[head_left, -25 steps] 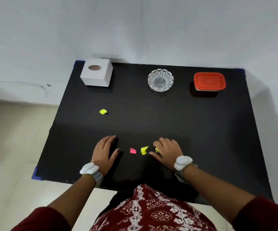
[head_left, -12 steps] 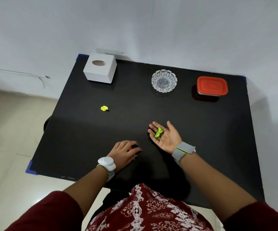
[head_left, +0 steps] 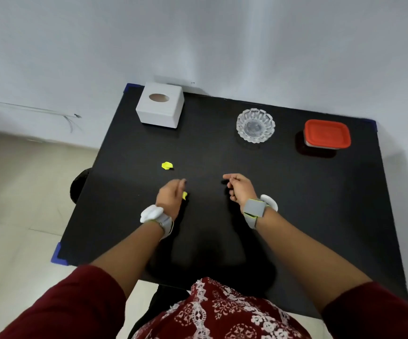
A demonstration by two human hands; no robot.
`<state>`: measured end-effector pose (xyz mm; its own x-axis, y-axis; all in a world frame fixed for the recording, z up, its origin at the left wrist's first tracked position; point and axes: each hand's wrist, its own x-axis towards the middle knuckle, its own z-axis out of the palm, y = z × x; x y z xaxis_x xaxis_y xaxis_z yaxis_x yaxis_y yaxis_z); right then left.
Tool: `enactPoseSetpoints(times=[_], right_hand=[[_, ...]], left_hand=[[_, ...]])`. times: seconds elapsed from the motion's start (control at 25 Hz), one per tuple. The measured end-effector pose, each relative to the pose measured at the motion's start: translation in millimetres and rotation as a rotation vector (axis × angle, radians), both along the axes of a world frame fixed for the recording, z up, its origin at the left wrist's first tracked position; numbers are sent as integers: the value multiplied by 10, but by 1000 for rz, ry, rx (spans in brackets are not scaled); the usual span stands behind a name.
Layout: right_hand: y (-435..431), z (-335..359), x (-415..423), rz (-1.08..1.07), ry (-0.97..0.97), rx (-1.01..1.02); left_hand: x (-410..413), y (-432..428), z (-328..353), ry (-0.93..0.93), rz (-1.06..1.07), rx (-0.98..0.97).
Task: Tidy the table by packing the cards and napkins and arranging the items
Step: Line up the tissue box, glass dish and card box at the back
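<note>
My left hand (head_left: 170, 198) hovers over the middle of the black table (head_left: 296, 204), its fingers curled around a small yellow paper scrap (head_left: 185, 195) that peeks out at the palm. Another crumpled yellow scrap (head_left: 167, 165) lies on the table just beyond and left of that hand. My right hand (head_left: 239, 188) is raised nearby to the right, fingers loosely curled and palm turned away, so what it holds is hidden. A white tissue box (head_left: 160, 105) stands at the back left corner.
A clear glass bowl (head_left: 255, 125) sits at the back centre. A container with a red lid (head_left: 327, 133) stands at the back right. The wall runs right behind the table, and tiled floor lies to the left.
Both hands lifted off the near part of the table and moved farther in. The pink and yellow scraps near the front are gone from the surface. My right palm, earlier open with a green scrap, has turned over.
</note>
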<state>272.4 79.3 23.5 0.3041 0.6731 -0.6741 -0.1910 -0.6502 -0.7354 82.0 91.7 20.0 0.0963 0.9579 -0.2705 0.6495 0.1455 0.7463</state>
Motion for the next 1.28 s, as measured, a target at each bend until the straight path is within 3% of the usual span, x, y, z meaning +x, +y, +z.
enactPoseSetpoints(times=[0.08, 0.16, 0.2, 0.4, 0.48, 0.52, 0.64, 0.72, 0.76, 0.92, 1.04, 1.16, 1.28], right_hand=[[227, 17, -264, 175, -289, 50], [394, -1, -476, 411, -543, 79], [486, -18, -634, 532, -622, 124], [934, -113, -1522, 1014, -1184, 219], [1045, -113, -1837, 921, -1028, 219], [1099, -60, -2047, 760, -795, 257], [1580, 178, -3013, 128, 150, 189], [1893, 287, -3466, -19, 484, 67], [2061, 261, -3672, -23, 554, 28], [2692, -352, -4530, -53, 568, -138], [3040, -1275, -5168, -47, 523, -290], [3210, -2356, -5577, -46, 427, -460], [3225, -3097, -5774, 125, 326, -574]], left_hand=[[-190, 192, 81, -512, 486, -236], [-386, 327, 141, -943, 688, -462], [-528, 399, 167, -1070, 704, -535], [-1324, 936, 175, -1266, 690, -641], [-1573, 1141, 169, -1359, 710, -638], [-1701, 1246, 140, -1389, 721, -631], [-2296, 1646, 41, -1408, 795, -607], [-2584, 1822, 0, -1452, 847, -602], [-2728, 1917, 0, -1441, 885, -590], [-3398, 2411, -466, -1380, 1114, -579], [-3943, 2724, -1362, -1241, 1287, -632], [-4361, 2840, -2195, -1155, 1334, -727], [-4680, 2852, -2784, -973, 1324, -827]])
